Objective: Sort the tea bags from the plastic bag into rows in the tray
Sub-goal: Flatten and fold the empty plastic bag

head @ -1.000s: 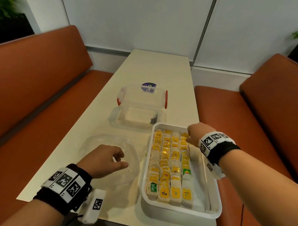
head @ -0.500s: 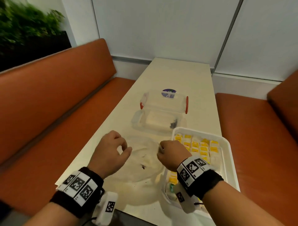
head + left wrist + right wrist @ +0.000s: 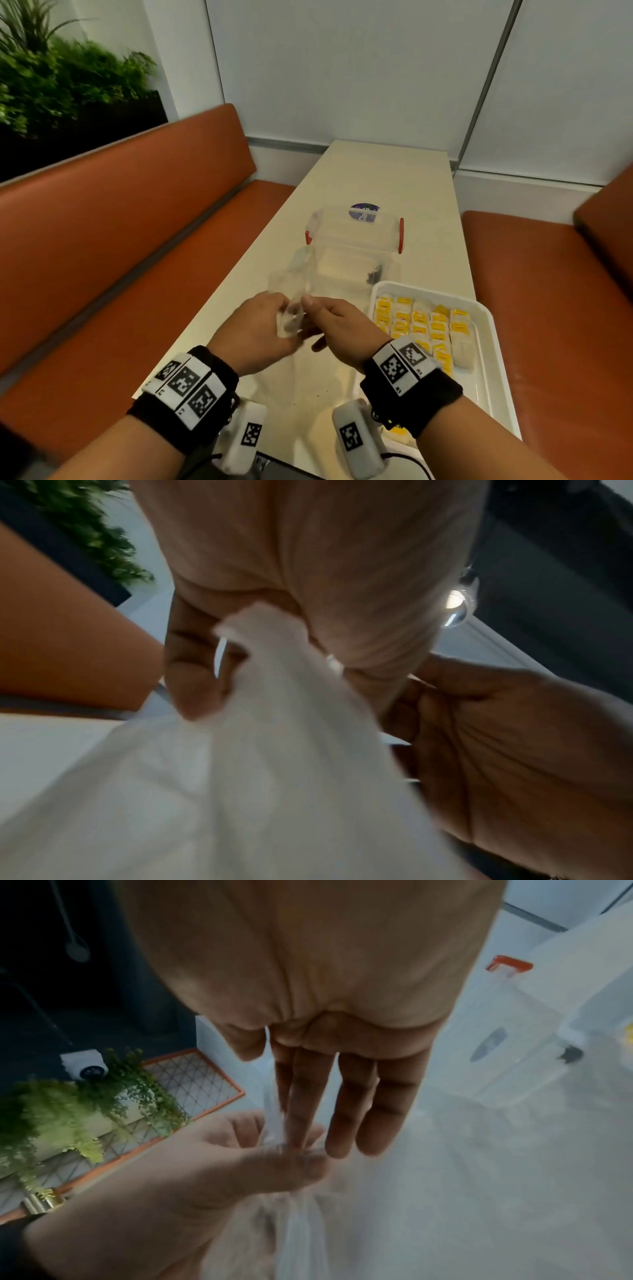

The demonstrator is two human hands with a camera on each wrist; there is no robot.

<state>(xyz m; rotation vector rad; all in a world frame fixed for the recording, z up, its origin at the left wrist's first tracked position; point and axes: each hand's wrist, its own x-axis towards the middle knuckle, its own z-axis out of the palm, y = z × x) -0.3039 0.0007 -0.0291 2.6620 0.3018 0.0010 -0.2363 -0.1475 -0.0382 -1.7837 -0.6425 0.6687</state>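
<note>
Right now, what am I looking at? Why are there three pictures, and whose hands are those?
There is no machine here, just a person's two hands. The big picture comes from a camera on the person's head, looking down. The other two come from a small camera under each wrist. Those look along the fingers, so the hands seem huge. The left hand grips a clear bag, and the right hand pinches it too, above a pale table. On the table are a clear box with red clips and a white tray of tea bags. The black-and-white squares are on the wristbands.
</note>
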